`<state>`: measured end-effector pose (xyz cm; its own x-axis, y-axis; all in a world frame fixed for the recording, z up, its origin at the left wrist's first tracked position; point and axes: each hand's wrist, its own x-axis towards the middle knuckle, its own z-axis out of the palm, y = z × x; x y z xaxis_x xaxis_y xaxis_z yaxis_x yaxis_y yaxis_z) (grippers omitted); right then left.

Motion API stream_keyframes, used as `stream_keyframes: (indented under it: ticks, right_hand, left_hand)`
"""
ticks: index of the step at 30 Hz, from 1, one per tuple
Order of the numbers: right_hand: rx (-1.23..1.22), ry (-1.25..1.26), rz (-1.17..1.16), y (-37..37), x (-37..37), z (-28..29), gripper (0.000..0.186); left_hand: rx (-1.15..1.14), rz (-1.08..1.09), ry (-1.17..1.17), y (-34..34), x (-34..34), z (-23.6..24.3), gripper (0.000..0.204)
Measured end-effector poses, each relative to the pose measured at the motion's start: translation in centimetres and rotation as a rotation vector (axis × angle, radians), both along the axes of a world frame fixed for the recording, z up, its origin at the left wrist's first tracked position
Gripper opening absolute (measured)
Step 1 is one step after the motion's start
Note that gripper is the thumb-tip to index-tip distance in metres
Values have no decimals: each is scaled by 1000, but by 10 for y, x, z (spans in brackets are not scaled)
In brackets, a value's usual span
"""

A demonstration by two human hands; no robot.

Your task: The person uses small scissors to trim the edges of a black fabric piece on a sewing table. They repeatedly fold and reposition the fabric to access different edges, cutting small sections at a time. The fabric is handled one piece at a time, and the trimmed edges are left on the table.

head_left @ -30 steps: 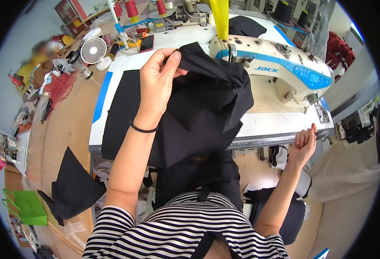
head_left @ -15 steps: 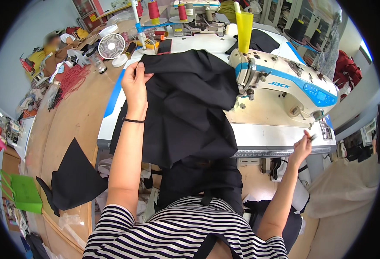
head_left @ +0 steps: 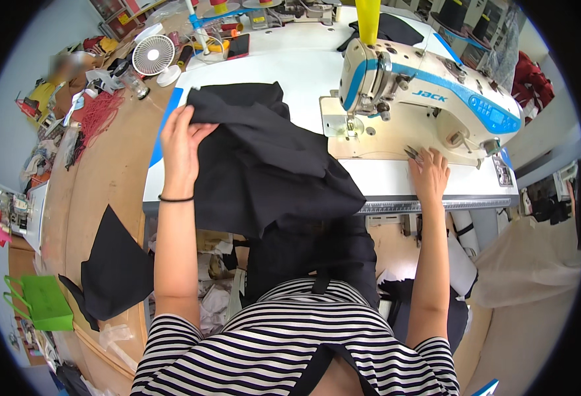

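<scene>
A large black piece of fabric (head_left: pixel 257 165) lies in folds over the left of the white sewing table, its near edge hanging down over my lap. My left hand (head_left: pixel 181 145) is closed on its upper left corner, thumb on top and fingers partly hidden by the cloth. On the machine bed at right, my right hand (head_left: pixel 430 173) has its fingers over small metal thread snips (head_left: pixel 412 153), whose blades poke out to the left. Between the hands stands a white and blue sewing machine (head_left: pixel 429 92). Its needle area (head_left: pixel 351 125) is uncovered, with no cloth under it.
A small white fan (head_left: pixel 154 56) and a phone (head_left: pixel 239 45) sit at the back left. More black cloth (head_left: pixel 389 30) lies behind the machine. A dark fabric piece (head_left: pixel 115 270) and a green bag (head_left: pixel 43 303) are at the left. A ruler strip (head_left: pixel 409 205) runs along the table's front edge.
My right hand has come up and left onto the machine bed with the snips. My left hand has drawn the fabric left and nearer, away from the needle area. The view has shifted.
</scene>
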<state>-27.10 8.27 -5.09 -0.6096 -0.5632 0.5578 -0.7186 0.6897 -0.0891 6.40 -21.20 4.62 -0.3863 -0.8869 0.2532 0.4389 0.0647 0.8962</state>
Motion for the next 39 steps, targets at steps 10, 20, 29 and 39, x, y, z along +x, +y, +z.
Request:
stream_keyframes:
  ticks: [10,20,29,39]
  right_hand:
    - [27,-279,820,-66,103,31,13]
    - [-1040,-1750,1185,-72,118,39,30]
    - [-867,-1150,538,-25,63,35,26]
    - [-33,-234,517,34,82,74,23]
  left_hand:
    - [154,88,-29,10,39,-35,11]
    - [214,54,-92,-5,27,-60,11]
    - [103,260,-206,-31,26,-92,14]
    - [197,129,-300,-13,22,-75,17]
